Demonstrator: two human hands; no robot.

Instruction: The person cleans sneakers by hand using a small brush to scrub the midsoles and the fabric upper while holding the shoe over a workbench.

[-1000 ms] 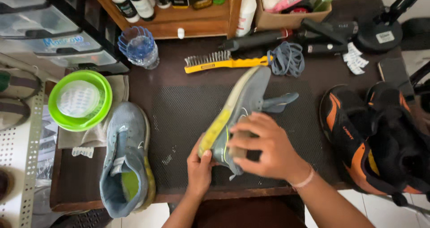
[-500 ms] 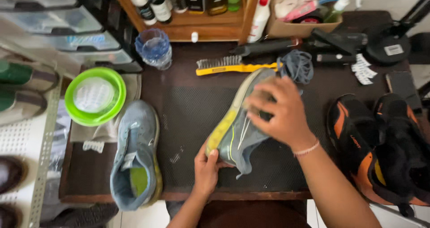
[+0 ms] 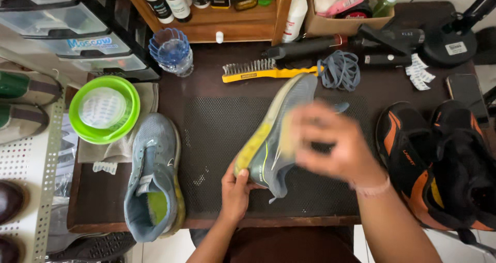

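A grey running shoe with a yellow sole (image 3: 291,99) lies tilted on its side on a black mesh mat (image 3: 212,134). My left hand (image 3: 235,193) grips its heel end near the table's front edge. My right hand (image 3: 336,147) is blurred with motion over the shoe's upper, its fingers closed on a small tan block pressed against the fabric. I cannot tell what kind of block it is. The matching grey shoe (image 3: 152,180) lies sole down to the left of the mat.
A green bowl (image 3: 103,110) sits on a cloth at the left. A yellow-handled wire brush (image 3: 258,71), grey laces (image 3: 340,69) and a blue plastic cup (image 3: 172,50) lie behind the mat. Black-and-orange shoes (image 3: 423,154) fill the right side. A phone (image 3: 467,90) lies far right.
My right hand slid up the shoe toward the toe, then came back toward the middle, rubbing the upper. My left hand kept its grip on the heel.
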